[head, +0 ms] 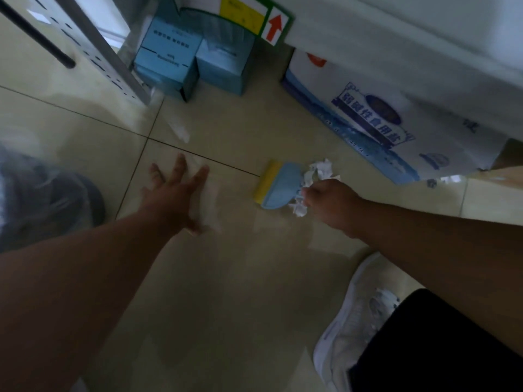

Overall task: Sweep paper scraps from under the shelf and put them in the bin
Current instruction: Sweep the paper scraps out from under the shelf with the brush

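Observation:
A small blue dustpan (280, 185) with a yellow front lip lies on the beige tiled floor, and crumpled white paper scraps (314, 176) sit at its rear. My right hand (331, 202) is closed at the back of the dustpan, where the scraps bunch up; its handle is hidden by my fingers. My left hand (178, 188) hovers flat over the floor to the left, fingers spread, holding nothing, with a blurred pale patch beneath it. At the left edge stands a dark bin (48, 202) lined with a clear bag, heavily blurred.
Two blue cartons (192, 58) stand against a metal shelf post (113, 49) at the back. A large white and blue printed box (396, 117) sits under the white shelf at the right. My white shoe (353, 321) is at the lower right.

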Available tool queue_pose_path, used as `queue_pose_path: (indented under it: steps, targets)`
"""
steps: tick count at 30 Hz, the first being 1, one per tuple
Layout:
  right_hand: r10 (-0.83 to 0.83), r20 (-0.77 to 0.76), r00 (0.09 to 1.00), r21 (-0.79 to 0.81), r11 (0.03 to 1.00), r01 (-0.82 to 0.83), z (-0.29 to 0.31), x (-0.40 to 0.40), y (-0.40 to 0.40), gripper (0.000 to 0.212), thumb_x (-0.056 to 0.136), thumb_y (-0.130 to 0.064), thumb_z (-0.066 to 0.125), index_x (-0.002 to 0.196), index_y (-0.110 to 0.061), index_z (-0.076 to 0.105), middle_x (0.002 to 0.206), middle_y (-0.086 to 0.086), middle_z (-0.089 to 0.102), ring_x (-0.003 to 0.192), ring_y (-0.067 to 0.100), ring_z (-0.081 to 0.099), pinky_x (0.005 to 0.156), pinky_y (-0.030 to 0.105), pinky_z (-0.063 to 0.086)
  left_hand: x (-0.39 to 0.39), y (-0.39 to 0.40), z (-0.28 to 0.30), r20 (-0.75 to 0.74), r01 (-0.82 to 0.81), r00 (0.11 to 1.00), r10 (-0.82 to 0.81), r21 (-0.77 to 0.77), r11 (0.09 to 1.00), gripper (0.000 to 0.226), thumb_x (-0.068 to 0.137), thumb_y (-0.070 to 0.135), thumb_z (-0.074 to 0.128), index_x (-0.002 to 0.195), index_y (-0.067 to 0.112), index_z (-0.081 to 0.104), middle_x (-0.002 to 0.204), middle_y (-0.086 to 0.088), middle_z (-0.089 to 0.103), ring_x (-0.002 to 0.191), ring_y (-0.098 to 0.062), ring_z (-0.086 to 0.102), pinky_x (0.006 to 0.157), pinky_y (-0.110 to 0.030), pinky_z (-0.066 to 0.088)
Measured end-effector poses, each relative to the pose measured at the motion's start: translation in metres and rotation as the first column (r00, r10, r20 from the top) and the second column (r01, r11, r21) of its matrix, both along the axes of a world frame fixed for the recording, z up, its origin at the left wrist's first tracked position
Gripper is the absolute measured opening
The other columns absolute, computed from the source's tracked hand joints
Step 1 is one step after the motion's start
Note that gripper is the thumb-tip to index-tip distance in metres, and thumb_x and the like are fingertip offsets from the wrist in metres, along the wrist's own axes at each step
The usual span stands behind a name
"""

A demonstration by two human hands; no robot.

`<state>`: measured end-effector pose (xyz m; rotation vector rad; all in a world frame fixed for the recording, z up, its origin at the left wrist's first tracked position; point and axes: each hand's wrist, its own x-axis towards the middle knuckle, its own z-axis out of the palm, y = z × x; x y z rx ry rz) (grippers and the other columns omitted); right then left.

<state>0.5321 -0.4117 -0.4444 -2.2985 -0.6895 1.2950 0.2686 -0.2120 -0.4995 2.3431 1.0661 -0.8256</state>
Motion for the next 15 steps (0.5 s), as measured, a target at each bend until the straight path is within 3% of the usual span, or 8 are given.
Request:
queue_pose_path:
  steps: [1, 2, 6, 9, 12, 15]
  targets:
    - [0.104, -0.068, 0.992, -0.005, 0.994, -0.105, 0.003, 0.001, 0.003, 0.011, 0.086, -0.009, 0.069, 0.090, 0.001, 0.071, 0.071, 0.015, 0.066, 0.065, 0.031, 0.065, 0.048, 0.021, 0.040, 0.000, -0.004, 0.001, -0.003, 0.014, 1.000, -0.014, 0.012, 1.000, 0.148, 0.058, 0.050, 0.099, 0.159, 0.058, -0.009, 0.174, 0.002, -0.023, 0.154, -0.059, -0.012, 0.116, -0.078, 0.025]
    - [0.229, 0.042, 0.972, -0.022, 0.973, -0.229, 0.002, 0.005, 0.002, 0.014, 0.082, -0.008, 0.068, 0.093, 0.001, 0.071, 0.076, 0.017, 0.068, 0.069, 0.030, 0.068, 0.051, 0.023, 0.041, 0.000, -0.009, 0.003, -0.004, 0.037, 0.999, -0.037, 0.019, 0.999, 0.143, 0.063, 0.047, 0.098, 0.162, 0.052, -0.005, 0.175, -0.002, -0.017, 0.155, -0.057, -0.006, 0.119, -0.074, 0.026]
    - [0.225, 0.161, 0.961, -0.259, 0.949, -0.179, 0.004, 0.024, -0.010, 0.028, 0.100, -0.034, 0.046, 0.096, -0.016, 0.067, 0.096, 0.011, 0.068, 0.090, 0.027, 0.065, 0.069, 0.028, 0.048, -0.003, -0.031, 0.012, 0.018, 0.070, 0.997, -0.072, 0.083, 0.994, 0.120, 0.080, 0.048, 0.086, 0.165, 0.046, 0.001, 0.177, -0.003, -0.003, 0.161, -0.039, 0.003, 0.124, -0.065, 0.025]
    - [0.268, 0.184, 0.946, -0.349, 0.917, -0.192, 0.011, 0.043, -0.025, 0.023, 0.100, -0.032, 0.047, 0.086, -0.022, 0.063, 0.089, 0.005, 0.063, 0.088, 0.026, 0.059, 0.077, 0.031, 0.048, 0.006, -0.047, 0.024, 0.046, 0.114, 0.991, -0.123, 0.163, 0.980, 0.113, 0.084, 0.063, 0.076, 0.165, 0.045, 0.000, 0.177, 0.000, -0.004, 0.162, -0.034, -0.005, 0.127, -0.064, 0.014]
    - [0.255, 0.162, 0.953, -0.319, 0.928, -0.194, 0.018, 0.051, -0.036, 0.024, 0.102, -0.031, 0.046, 0.084, -0.021, 0.058, 0.083, 0.002, 0.058, 0.084, 0.022, 0.054, 0.071, 0.029, 0.044, 0.034, -0.061, 0.041, 0.091, 0.148, 0.982, -0.164, 0.164, 0.975, 0.112, 0.085, 0.068, 0.072, 0.166, 0.043, 0.000, 0.177, -0.001, -0.003, 0.162, -0.032, -0.005, 0.128, -0.061, 0.011]
    - [0.134, 0.076, 0.988, -0.303, 0.947, -0.105, 0.027, 0.048, -0.043, 0.030, 0.103, -0.036, 0.047, 0.081, -0.019, 0.057, 0.075, -0.001, 0.051, 0.071, 0.017, 0.051, 0.053, 0.024, 0.036, 0.064, -0.078, 0.063, 0.150, 0.158, 0.972, -0.182, 0.158, 0.975, 0.106, 0.088, 0.066, 0.071, 0.167, 0.042, 0.005, 0.177, -0.001, 0.005, 0.162, -0.031, 0.006, 0.129, -0.055, 0.016]
